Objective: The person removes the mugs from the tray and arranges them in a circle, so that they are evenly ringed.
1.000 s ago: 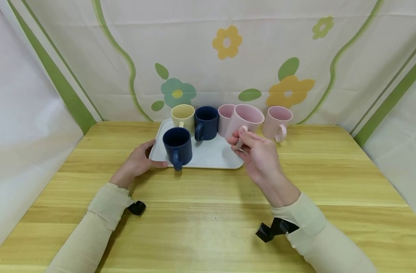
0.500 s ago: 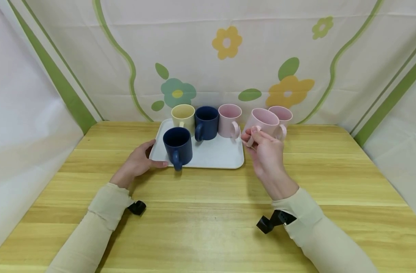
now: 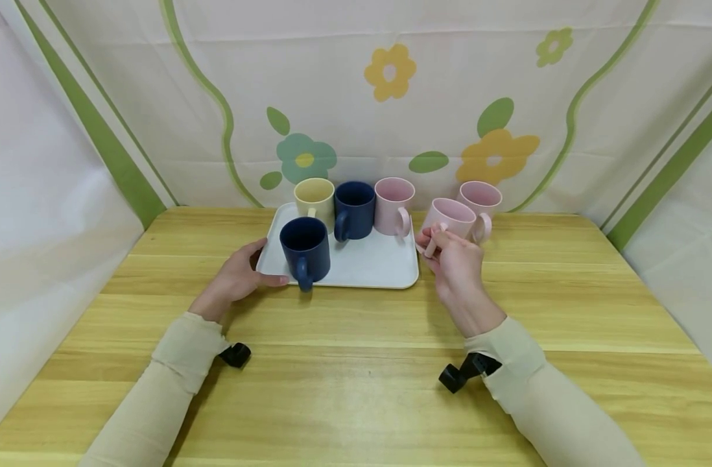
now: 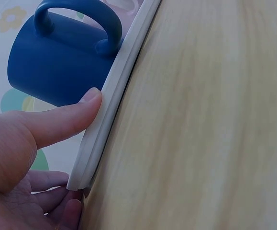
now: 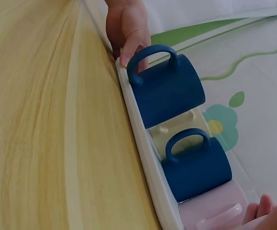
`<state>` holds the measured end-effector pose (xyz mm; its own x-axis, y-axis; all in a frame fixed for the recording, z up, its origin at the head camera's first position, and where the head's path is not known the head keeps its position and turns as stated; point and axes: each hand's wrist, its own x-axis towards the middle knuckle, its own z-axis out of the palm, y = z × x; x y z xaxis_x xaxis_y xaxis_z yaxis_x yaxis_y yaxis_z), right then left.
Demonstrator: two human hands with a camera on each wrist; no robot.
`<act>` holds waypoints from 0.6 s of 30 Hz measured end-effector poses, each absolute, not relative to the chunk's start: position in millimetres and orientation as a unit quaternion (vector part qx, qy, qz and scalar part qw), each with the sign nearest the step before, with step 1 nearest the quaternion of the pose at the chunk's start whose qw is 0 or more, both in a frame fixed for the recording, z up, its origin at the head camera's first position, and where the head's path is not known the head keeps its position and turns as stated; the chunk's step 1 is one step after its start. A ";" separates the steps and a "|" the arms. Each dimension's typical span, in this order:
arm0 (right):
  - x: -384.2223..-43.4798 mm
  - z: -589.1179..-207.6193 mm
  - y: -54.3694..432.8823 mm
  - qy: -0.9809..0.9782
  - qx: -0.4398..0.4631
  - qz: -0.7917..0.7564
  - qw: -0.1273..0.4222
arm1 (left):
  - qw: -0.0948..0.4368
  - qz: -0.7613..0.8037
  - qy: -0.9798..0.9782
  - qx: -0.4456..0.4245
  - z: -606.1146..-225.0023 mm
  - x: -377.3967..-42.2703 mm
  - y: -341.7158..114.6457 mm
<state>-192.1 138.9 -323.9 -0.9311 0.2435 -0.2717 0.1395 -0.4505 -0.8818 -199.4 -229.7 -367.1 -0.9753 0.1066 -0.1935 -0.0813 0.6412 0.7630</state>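
Observation:
My left hand (image 3: 237, 275) grips the left end of the white tray (image 3: 367, 269); in the left wrist view its thumb (image 4: 76, 112) lies on the rim and the fingers curl at the corner. A pink mug (image 3: 451, 216) is pinched by its handle in my right hand (image 3: 458, 259), just right of the tray and overlapping another pink mug (image 3: 478, 198) behind it. On the tray, a dark blue mug (image 3: 307, 250) stands at front left. Behind it stand a yellow mug (image 3: 316, 196), a second dark blue mug (image 3: 356, 204) and a pink mug (image 3: 391, 211) in a row.
The wooden table (image 3: 356, 376) carries everything. A white cloth (image 3: 309, 78) with printed flowers hangs right behind the mugs, and white cloth sides (image 3: 41, 194) flank the table. Each sleeve bears a black wrist camera (image 3: 452, 377).
My right hand has carried the pink mug rightward and down, from over the tray to beside it. The pink mug on the tray now shows fully. My left hand stays put.

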 end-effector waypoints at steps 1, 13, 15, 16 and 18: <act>-192.9 -325.1 139.3 -0.524 -0.184 0.831 0.029 | 0.111 0.423 0.899 0.006 -367.0 -199.3 -229.7; -201.9 -335.1 147.1 -0.567 -0.129 0.813 -0.032 | 0.112 0.425 0.898 0.000 -366.6 -199.1 -229.7; -204.5 -336.4 150.4 -0.587 -0.111 0.799 -0.063 | 0.111 0.425 0.898 0.000 -366.6 -199.1 -230.1; -205.7 -336.9 152.2 -0.597 -0.102 0.792 -0.075 | 0.112 0.425 0.898 0.000 -366.5 -199.1 -230.2; -208.1 -337.9 154.9 -0.615 -0.092 0.778 -0.093 | 0.112 0.424 0.898 -0.001 -366.4 -199.0 -230.2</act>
<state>-208.1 154.9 -337.9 -0.9658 -0.0307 -0.2574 0.2575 -0.2267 -0.9393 -199.0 -230.2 -366.4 -0.9748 0.0942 -0.2020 -0.0962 0.6396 0.7626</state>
